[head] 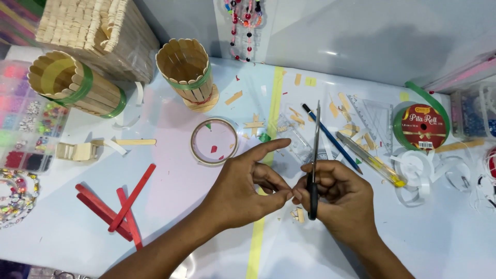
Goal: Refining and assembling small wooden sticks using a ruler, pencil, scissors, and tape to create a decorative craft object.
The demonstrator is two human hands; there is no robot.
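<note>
My right hand (338, 194) grips black-handled scissors (314, 155), the closed blades pointing away from me over the white table. My left hand (248, 188) pinches thumb and middle finger together right against the fingertips of my right hand, with the index finger stretched out; whatever tiny piece sits between the fingertips is too small to make out. Small wood offcuts (298, 214) lie on the table just below the hands. A roll of clear tape (214, 141) lies beyond the left hand.
Red sticks (124, 204) lie at the left. Two stick-built cups (188, 72) (72, 82), a stick box (98, 31), a bead tray (26, 119), a blue pencil (333, 138), a yellow-tipped pen (369, 158), a green ribbon spool (422, 126) and white ribbon curls (421, 173) surround the hands.
</note>
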